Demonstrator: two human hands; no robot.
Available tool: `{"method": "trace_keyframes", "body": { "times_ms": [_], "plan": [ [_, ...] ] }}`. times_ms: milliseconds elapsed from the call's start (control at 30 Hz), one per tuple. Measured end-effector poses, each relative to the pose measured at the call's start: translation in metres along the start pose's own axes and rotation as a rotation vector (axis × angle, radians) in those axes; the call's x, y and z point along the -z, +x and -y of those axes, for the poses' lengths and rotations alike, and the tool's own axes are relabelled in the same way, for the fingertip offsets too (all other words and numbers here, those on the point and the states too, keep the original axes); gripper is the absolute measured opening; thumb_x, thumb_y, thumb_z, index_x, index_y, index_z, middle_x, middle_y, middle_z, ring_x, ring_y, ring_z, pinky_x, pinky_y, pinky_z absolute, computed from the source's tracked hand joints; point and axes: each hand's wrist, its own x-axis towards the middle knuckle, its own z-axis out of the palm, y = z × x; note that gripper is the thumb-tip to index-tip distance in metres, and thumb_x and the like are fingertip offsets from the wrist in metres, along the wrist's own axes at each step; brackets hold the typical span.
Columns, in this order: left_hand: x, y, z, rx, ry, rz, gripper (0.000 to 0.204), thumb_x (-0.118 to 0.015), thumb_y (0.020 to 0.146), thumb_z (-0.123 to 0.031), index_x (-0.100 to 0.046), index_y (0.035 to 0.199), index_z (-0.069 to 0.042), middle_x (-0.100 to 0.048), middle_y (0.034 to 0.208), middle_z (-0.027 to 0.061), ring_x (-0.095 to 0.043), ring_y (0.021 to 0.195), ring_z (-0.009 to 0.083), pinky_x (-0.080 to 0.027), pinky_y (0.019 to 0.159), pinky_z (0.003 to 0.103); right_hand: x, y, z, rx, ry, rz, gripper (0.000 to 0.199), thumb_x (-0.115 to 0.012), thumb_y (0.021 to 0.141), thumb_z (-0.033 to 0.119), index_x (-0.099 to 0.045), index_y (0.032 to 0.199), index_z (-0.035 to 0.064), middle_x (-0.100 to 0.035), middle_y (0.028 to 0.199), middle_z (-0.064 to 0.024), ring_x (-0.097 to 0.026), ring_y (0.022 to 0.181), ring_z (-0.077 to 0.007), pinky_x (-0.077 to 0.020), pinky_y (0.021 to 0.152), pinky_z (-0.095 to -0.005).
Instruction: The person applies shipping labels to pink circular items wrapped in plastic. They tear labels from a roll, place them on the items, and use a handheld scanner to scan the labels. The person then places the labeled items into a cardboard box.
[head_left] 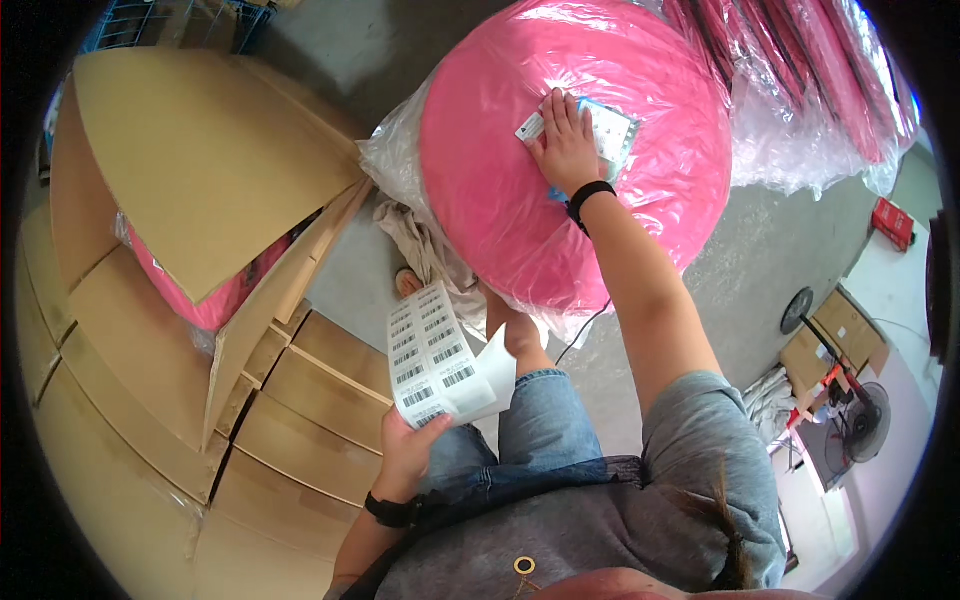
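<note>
My left hand (408,450) pinches the lower edge of a sheet of barcode labels (425,345). Its rows of black-and-white labels face up, and the right side curls over to show plain white. With fingers stretched out, my right hand (570,152) lies flat on a small clear packet (615,128) with white and blue printed contents. A white label (531,127) shows beside its fingers. Beneath the packet is a big round pink item (490,200), wrapped in shiny clear plastic; its kind cannot be made out. Some of the packet is hidden by my right hand.
On the left stands an open cardboard box (190,130) with pink wrapped goods (205,310) inside, among several closed cartons (310,400). More plastic-wrapped pink pieces (800,80) are at the upper right. A black fan (865,420) and a red box (892,225) stand at the right.
</note>
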Motion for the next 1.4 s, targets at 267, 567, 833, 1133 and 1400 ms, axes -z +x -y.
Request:
{"method": "trace_keyframes", "body": {
  "times_ms": [267, 567, 833, 1133, 1400],
  "plan": [
    [0.000, -0.008, -0.007, -0.026, 0.048, 0.020, 0.037, -0.063, 0.074, -0.001, -0.051, 0.109, 0.003, -0.059, 0.102, 0.0074, -0.056, 0.092, 0.0146, -0.045, 0.082, 0.029, 0.008, -0.120, 0.064, -0.266, 0.522, -0.046, 0.043, -0.058, 0.076, 0.015, -0.045, 0.113, -0.0004, -0.050, 0.106, -0.0231, -0.046, 0.100, -0.0395, -0.0382, 0.084, -0.0461],
    [0.014, -0.016, -0.010, -0.050, 0.121, 0.018, 0.038, -0.062, 0.075, -0.001, -0.050, 0.111, 0.003, -0.059, 0.104, 0.0065, -0.055, 0.094, 0.0139, -0.043, 0.084, 0.029, -0.028, -0.204, 0.090, -1.887, 2.597, -0.072, 0.034, -0.052, 0.083, 0.021, -0.048, 0.114, 0.0062, -0.055, 0.112, -0.0127, -0.051, 0.103, -0.0285, -0.0442, 0.083, -0.0380],
    [0.027, -0.025, -0.017, -0.037, 0.192, 0.049, 0.039, -0.063, 0.075, -0.002, -0.050, 0.111, 0.001, -0.059, 0.103, 0.0054, -0.055, 0.093, 0.0132, -0.043, 0.083, 0.029, -0.015, -0.193, 0.090, -1.858, 2.767, -0.297, 0.049, -0.063, 0.076, 0.036, -0.049, 0.115, 0.0085, -0.050, 0.120, -0.0113, -0.047, 0.108, -0.0291, -0.0424, 0.085, -0.0423],
    [0.146, -0.079, -0.040, -0.172, 0.552, 0.316, 0.031, -0.067, 0.072, -0.008, -0.058, 0.101, 0.001, -0.064, 0.094, 0.0072, -0.059, 0.084, 0.0119, -0.046, 0.077, 0.027, 0.143, -0.196, 0.094, -0.918, 2.505, -0.574, 0.027, -0.055, 0.079, 0.011, -0.052, 0.104, 0.0001, -0.057, 0.105, -0.0120, -0.055, 0.094, -0.0229, -0.0435, 0.086, -0.0353],
    [0.281, -0.151, -0.105, -0.394, 0.771, 0.336, 0.032, -0.067, 0.071, -0.016, -0.060, 0.100, -0.003, -0.064, 0.095, 0.0129, -0.062, 0.088, 0.0241, -0.046, 0.079, 0.032, 0.344, -0.174, 0.124, -0.450, 1.841, -0.806, 0.024, -0.056, 0.077, 0.008, -0.052, 0.098, -0.0024, -0.059, 0.090, -0.0103, -0.055, 0.077, -0.0188, -0.0468, 0.067, -0.0311]
  ]
}}
